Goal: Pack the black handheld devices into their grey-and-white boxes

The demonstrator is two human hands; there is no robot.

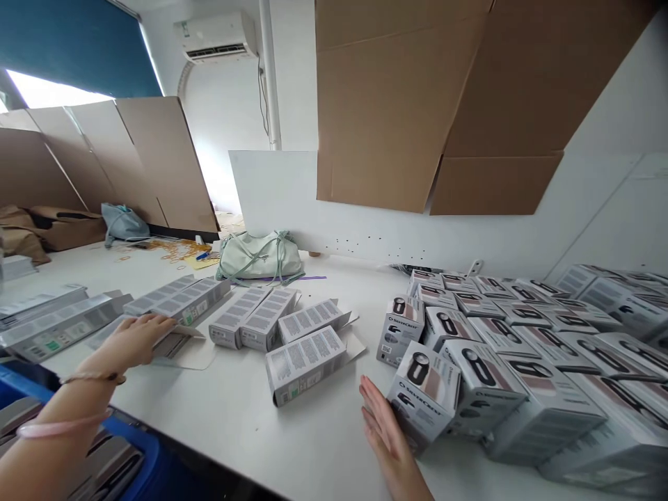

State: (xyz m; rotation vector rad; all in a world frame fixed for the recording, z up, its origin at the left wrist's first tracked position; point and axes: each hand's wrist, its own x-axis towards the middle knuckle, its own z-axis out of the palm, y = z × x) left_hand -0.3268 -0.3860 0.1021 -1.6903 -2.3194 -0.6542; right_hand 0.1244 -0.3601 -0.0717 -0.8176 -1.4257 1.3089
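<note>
Resting on the white worktop (234,431), the left hand (130,341) lies flat with its fingers (159,325) extended and close together, pinching nothing. Their tips are on an opened, flattened carton (180,346) with a loose flap, right beside a pair of long grey-and-white boxes (191,299). The right hand (383,424) stands on edge with its fingers (373,407) slightly spread and pointing up and away. Its inner side touches the lower corner of an upright SilverCrest box (422,393), which is printed with a dark cylindrical device on a white and pinkish panel.

That box sits at the front of a dense mass of matching boxes (527,348), tilted and crowded together across the right of the worktop. Between the hands lies a loose group of flat boxes (276,341), their panels covered in small print, some askew and overlapping. One has a green-and-white label at its end. More long boxes (57,323) lie at the far left.

Below the left wrist, which wears a thin bracelet (94,379) and a pale pink band (62,426), a blue crate (36,393) holds dark-printed boxes. A pale green bag (259,256) sits farther back on the worktop, under large cardboard sheets (401,104).
</note>
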